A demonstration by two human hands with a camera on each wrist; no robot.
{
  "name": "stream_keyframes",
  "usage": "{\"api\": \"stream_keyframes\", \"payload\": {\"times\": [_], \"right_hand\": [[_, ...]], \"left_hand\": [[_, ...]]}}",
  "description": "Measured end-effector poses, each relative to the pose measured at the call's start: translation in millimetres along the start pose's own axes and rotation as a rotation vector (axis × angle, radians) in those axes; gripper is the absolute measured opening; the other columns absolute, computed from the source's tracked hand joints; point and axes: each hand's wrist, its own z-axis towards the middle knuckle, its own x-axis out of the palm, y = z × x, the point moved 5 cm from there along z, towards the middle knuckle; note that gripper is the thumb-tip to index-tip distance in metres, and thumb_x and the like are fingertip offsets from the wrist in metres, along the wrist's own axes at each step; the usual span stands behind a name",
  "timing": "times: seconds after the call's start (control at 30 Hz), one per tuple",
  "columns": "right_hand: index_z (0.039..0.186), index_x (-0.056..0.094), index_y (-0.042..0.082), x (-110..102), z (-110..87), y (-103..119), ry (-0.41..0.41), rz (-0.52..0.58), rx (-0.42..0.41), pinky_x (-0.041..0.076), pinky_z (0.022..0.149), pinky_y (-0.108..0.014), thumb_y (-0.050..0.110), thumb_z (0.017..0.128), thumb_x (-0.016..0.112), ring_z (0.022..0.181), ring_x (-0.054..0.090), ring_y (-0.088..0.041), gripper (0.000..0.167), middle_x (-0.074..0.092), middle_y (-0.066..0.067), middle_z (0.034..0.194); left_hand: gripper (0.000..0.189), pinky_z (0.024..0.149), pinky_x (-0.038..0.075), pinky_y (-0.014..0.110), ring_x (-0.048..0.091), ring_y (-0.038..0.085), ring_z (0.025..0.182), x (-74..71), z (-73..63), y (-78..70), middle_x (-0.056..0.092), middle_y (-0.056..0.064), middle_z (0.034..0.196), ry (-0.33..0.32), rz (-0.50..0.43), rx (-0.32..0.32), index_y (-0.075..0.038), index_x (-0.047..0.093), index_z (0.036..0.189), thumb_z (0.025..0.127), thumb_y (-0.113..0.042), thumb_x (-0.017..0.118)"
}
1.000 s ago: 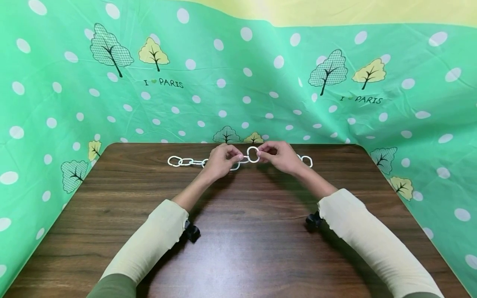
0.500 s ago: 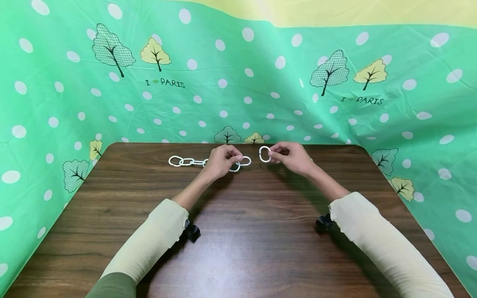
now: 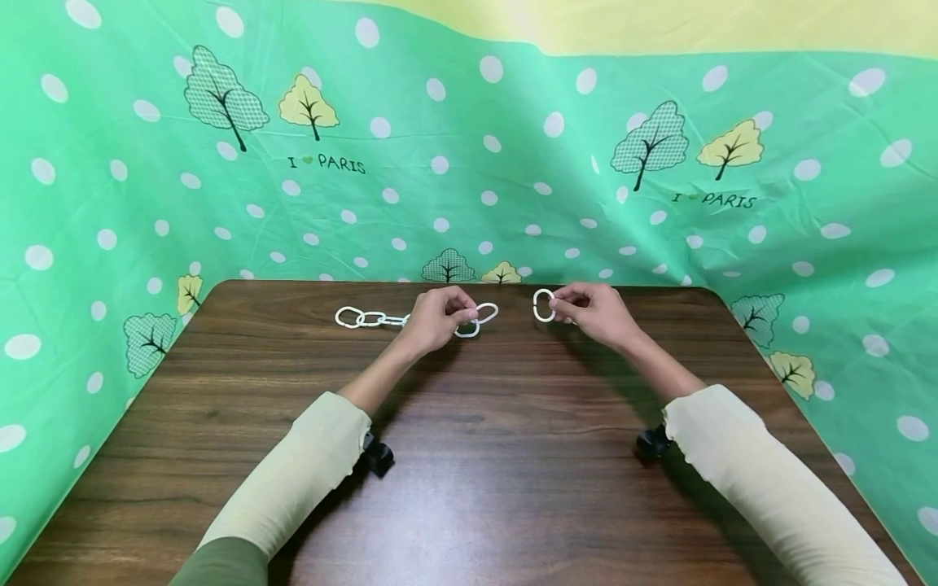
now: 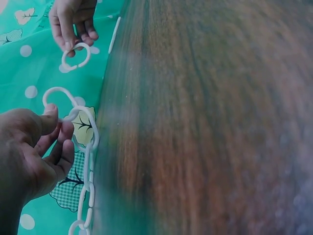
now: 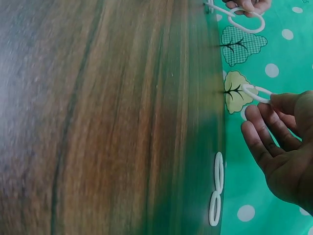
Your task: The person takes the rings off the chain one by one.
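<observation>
My left hand [image 3: 441,317] pinches the end link [image 4: 57,88] of a white plastic chain [image 4: 96,131] between thumb and fingers. In the head view that end link tilts up to the right of the fingertips, while the chain's far end trails left along the table's back; its middle is hidden behind the hand. My right hand [image 3: 597,313] stands to the right, thumb and fingertips pinching a single loose white link [image 3: 536,306]. A small split shows in this link's ring in the left wrist view. A gap separates it from the chain.
Two white links [image 5: 216,171] lie near the table's back edge, seen in the right wrist view and hidden behind the right hand in the head view. The brown wooden table [image 3: 469,439] ends at a green dotted cloth [image 3: 469,146] hanging behind.
My right hand has moved right with the loose link, which overlapped the chain's end one second ago and is now apart. The left hand has stayed nearly still; the chain's end link tilts up more.
</observation>
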Motion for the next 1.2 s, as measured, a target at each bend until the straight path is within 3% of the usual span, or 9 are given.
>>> {"api": "stream_keyframes", "payload": {"times": [0.13, 0.3, 0.7, 0.97, 1.2], "right_hand": [[0.121, 0.082, 0.001, -2.8, -1.8, -6.1, -0.006, -0.024, 0.023, 0.058, 0.069, -0.023, 0.025, 0.112, 0.074, 0.091, 0.08, -0.036, 0.027, 0.084, -0.017, 0.097], [0.12, 0.084, 0.0, -5.0, -3.6, -11.1, -0.005, -0.027, 0.049, 0.061, 0.069, -0.025, 0.025, 0.111, 0.075, 0.084, 0.081, -0.027, 0.028, 0.085, -0.017, 0.096], [0.125, 0.079, -0.008, 1.5, -4.3, -24.7, 0.105, 0.016, 0.17, 0.068, 0.076, -0.03, 0.02, 0.112, 0.072, 0.085, 0.081, -0.018, 0.031, 0.084, -0.024, 0.105], [0.12, 0.082, -0.008, 3.3, -2.6, -30.0, 0.099, -0.002, 0.245, 0.066, 0.068, -0.027, 0.018, 0.109, 0.078, 0.075, 0.08, -0.011, 0.029, 0.085, -0.015, 0.09], [0.114, 0.085, -0.004, 3.6, -2.2, -30.8, 0.082, -0.078, 0.264, 0.062, 0.062, -0.025, 0.016, 0.108, 0.078, 0.07, 0.076, -0.008, 0.022, 0.085, -0.011, 0.086]], "left_hand": [[0.009, 0.078, 0.054, 0.027, 0.073, 0.018, 0.09, 0.6, 0.1, -0.1, 0.083, 0.008, 0.101, 0.008, -0.004, 0.005, -0.009, 0.081, 0.109, 0.105, -0.016, 0.082], [0.008, 0.08, 0.055, 0.029, 0.074, 0.02, 0.092, 1.7, 1.3, 1.0, 0.083, 0.008, 0.101, 0.005, -0.031, 0.008, -0.01, 0.081, 0.11, 0.105, -0.017, 0.081], [0.007, 0.08, 0.056, 0.027, 0.078, 0.023, 0.093, 1.8, 1.4, 0.8, 0.084, 0.009, 0.099, -0.003, -0.103, 0.015, -0.009, 0.08, 0.11, 0.105, -0.015, 0.081], [0.009, 0.079, 0.056, 0.025, 0.083, 0.031, 0.097, 0.9, 2.3, -1.3, 0.085, 0.012, 0.098, -0.014, -0.15, 0.018, -0.007, 0.08, 0.111, 0.106, -0.014, 0.08], [0.01, 0.077, 0.056, 0.022, 0.083, 0.036, 0.1, 1.4, 1.8, -3.3, 0.086, 0.015, 0.098, -0.021, -0.202, 0.012, -0.005, 0.081, 0.111, 0.105, -0.013, 0.081]]}}
